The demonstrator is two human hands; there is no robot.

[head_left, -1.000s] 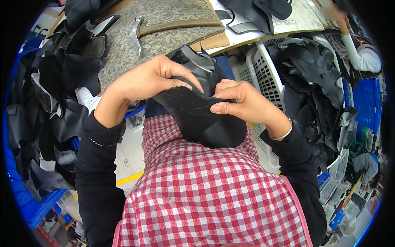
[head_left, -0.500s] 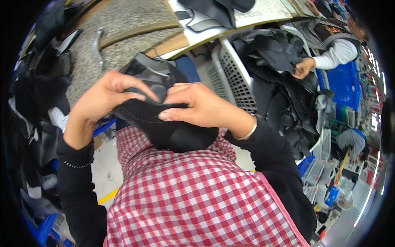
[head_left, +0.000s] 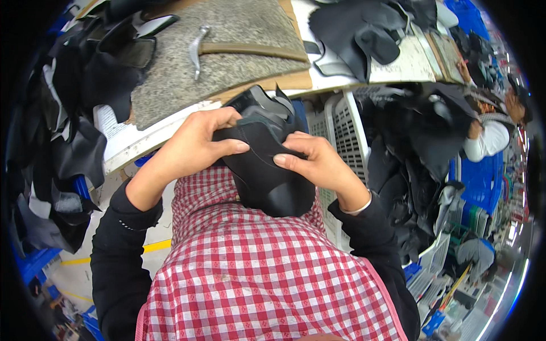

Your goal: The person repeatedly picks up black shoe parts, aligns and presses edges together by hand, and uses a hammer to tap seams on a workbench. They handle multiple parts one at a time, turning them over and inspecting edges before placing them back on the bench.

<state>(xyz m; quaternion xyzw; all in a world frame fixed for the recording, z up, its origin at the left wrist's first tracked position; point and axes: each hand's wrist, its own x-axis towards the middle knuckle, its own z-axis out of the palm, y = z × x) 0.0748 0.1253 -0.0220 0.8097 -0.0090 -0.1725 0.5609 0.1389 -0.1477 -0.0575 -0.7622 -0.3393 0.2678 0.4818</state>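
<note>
far left: heap of black cut pieces (head_left: 62, 131) draped over the bench edge, some grey-lined, a blue bin (head_left: 34, 264) under them.
bench top: grey felt-like mat (head_left: 227, 57) on a white worktable (head_left: 133, 145); a small metal tool (head_left: 195, 52) lies on the mat beside a tan strip (head_left: 253, 51).
left hand (head_left: 196, 145): fingers clenched on the black shoe upper (head_left: 264, 170) — thumb pressed flat on its front face, other fingers curled round the top edge.
shoe upper, where: held up in front of the chest, above the red-checked apron (head_left: 256, 278), just off the table's near edge, between both hands.
shoe upper, look: matte black, soft and bowed, rounded lower end hanging free; a curved seam or edge line runs down the face; grey lining shows at the top opening.
right hand (head_left: 318, 165): grasping the upper's right side, thumb tip on the seam line, fingers wrapped behind — a silver bangle (head_left: 358, 207) at the wrist.
right of hands: white slatted basket (head_left: 347, 131) stuffed with more black pieces (head_left: 415, 148); another person's white sleeve (head_left: 483, 142) far right, apart from this work.
risk 1: thumbs press from both sides — uneven pressure could crease the face or pull the seam off its line.
risk 2: lower end is unsupported; if one grip loosens the piece could twist or drop to the lap.
risk 3: cannot tell if anything on the edge is wet or sticky; if so, thumbs could smear it.
</note>
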